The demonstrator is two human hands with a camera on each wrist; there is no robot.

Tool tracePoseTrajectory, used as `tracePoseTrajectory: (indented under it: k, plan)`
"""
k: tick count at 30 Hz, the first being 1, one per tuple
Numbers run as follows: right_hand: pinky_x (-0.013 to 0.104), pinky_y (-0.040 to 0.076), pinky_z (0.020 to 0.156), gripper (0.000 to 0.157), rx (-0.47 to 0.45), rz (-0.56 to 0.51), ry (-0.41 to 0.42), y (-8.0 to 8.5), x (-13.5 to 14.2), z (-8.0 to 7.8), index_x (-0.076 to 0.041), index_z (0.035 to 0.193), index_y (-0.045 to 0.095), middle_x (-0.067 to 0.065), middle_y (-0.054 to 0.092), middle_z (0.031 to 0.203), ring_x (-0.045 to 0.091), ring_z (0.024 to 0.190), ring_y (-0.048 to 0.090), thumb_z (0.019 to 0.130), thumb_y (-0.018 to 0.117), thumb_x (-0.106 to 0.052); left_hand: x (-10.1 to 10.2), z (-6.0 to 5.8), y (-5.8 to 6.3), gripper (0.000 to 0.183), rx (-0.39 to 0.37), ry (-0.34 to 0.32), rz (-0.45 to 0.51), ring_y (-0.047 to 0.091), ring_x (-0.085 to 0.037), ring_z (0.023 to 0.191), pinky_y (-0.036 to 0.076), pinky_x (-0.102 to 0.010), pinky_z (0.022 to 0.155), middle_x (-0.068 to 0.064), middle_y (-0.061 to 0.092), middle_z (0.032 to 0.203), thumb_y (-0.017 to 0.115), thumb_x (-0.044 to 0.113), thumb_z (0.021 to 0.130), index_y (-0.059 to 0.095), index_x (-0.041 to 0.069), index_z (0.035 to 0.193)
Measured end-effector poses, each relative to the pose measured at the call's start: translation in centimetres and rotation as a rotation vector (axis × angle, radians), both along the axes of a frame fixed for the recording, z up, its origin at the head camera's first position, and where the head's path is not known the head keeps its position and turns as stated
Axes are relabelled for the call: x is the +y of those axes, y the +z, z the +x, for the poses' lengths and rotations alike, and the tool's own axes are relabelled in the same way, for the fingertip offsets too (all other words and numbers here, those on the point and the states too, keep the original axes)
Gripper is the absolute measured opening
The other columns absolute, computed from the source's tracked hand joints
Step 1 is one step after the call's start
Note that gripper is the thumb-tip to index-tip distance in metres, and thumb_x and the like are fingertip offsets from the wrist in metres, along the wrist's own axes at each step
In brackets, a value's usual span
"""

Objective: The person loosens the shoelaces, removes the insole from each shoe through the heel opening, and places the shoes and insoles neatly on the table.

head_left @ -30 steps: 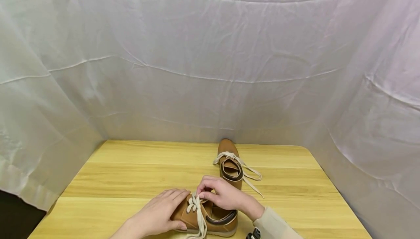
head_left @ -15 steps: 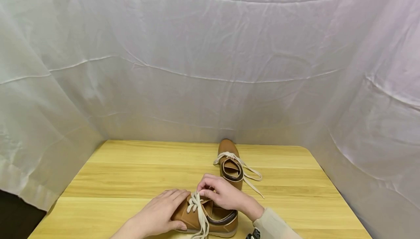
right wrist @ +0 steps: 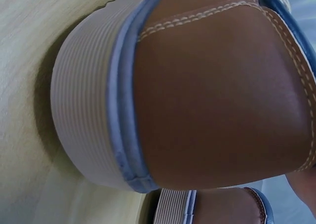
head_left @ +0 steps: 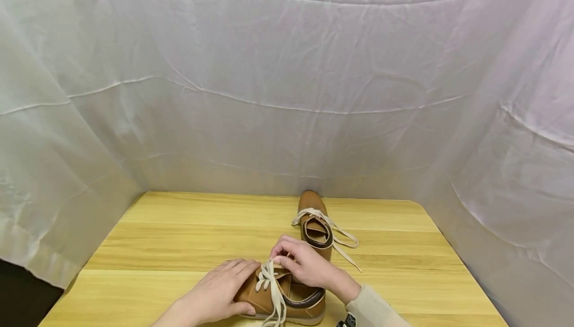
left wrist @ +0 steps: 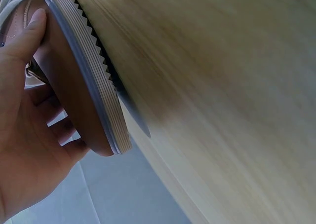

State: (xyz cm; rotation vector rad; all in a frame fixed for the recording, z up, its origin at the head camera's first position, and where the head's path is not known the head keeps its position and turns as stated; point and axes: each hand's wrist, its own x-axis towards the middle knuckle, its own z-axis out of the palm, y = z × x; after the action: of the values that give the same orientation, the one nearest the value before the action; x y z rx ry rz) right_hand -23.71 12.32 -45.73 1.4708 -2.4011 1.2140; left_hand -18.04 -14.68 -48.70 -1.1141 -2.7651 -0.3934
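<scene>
A brown leather shoe (head_left: pixel 306 312) lies at the table's front edge in the head view, its toe to the left and its opening to the right. My left hand (head_left: pixel 217 289) holds the toe; the left wrist view shows the thumb on the near side and fingers round the far side. At the top of the lacing, my right hand (head_left: pixel 309 266) pinches a cream shoelace (head_left: pixel 275 294); its exact hold is partly hidden. Loose lace hangs down the near side. In the right wrist view the shoe's heel (right wrist: pixel 222 95) fills most of the frame.
A second brown shoe (head_left: pixel 310 200) stands behind the right hand, toe toward the back, its cream lace (head_left: pixel 345 240) trailing right. The wooden table (head_left: pixel 157 237) has a grey-white cloth (head_left: pixel 287 68) hanging behind and at both sides.
My right hand has shifted very slightly up and to the right, still pinching the lace. The hanging lace has moved a little to the right. My left hand stays on the toe.
</scene>
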Motion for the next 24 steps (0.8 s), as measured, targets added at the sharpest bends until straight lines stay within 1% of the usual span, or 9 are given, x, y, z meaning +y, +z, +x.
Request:
tracePoseTrajectory:
  k: [5,8,12,15,19,24]
  plan:
    - [0.02,0.054,0.067,0.009,-0.044,-0.029,-0.024,0.3,0.0,0.1,-0.015,0.105,0.067,-0.001,0.063,0.099,0.0,0.076,0.053,0.106,0.059,-0.015,0.0,0.0,-0.1,0.091,0.015,-0.004,-0.003,0.058,-0.029,0.131,0.049,-0.053,0.107,-0.006,0.06,0.145,0.062,0.072,0.089,0.052,0.006,0.15]
    - [0.021,0.054,0.066,0.009,-0.042,-0.035,-0.027,0.4,0.1,0.1,-0.014,0.105,0.067,-0.001,0.062,0.098,0.0,0.074,0.053,0.106,0.059,-0.014,0.0,0.0,-0.3,0.09,0.042,-0.01,-0.029,0.057,-0.029,0.131,0.049,-0.052,0.108,-0.007,0.059,0.146,0.058,0.073,0.091,0.051,0.005,0.151]
    - [0.021,0.052,0.067,0.009,-0.027,-0.037,-0.033,0.3,0.1,0.1,-0.014,0.106,0.067,-0.001,0.063,0.099,0.002,0.076,0.052,0.106,0.058,-0.013,0.1,0.1,-0.5,0.09,0.102,-0.032,-0.066,0.056,-0.03,0.132,0.048,-0.052,0.108,-0.011,0.058,0.147,0.051,0.072,0.095,0.049,0.002,0.151]
    - [0.022,0.052,0.071,0.009,-0.018,-0.04,-0.052,0.2,0.1,0.1,-0.015,0.106,0.067,0.0,0.064,0.101,0.003,0.08,0.054,0.106,0.058,-0.014,0.1,0.2,-0.7,0.089,0.127,-0.042,-0.076,0.055,-0.032,0.134,0.048,-0.054,0.108,-0.013,0.056,0.148,0.048,0.07,0.097,0.046,0.0,0.152]
    - [0.023,0.052,0.075,0.009,-0.026,-0.046,-0.08,0.2,0.2,-0.1,-0.015,0.107,0.067,0.001,0.065,0.103,0.005,0.085,0.054,0.106,0.058,-0.015,0.1,0.5,-0.8,0.089,0.121,-0.044,-0.084,0.052,-0.037,0.137,0.047,-0.058,0.109,-0.016,0.052,0.152,0.045,0.069,0.099,0.042,0.0,0.154]
    - [0.024,0.051,0.074,0.01,-0.041,-0.046,-0.078,0.3,0.3,-0.1,-0.016,0.109,0.067,0.001,0.065,0.104,0.005,0.083,0.054,0.107,0.057,-0.017,0.0,0.7,-1.1,0.088,0.128,-0.048,-0.084,0.049,-0.039,0.14,0.045,-0.057,0.11,-0.019,0.048,0.155,0.045,0.066,0.1,0.04,-0.003,0.155]
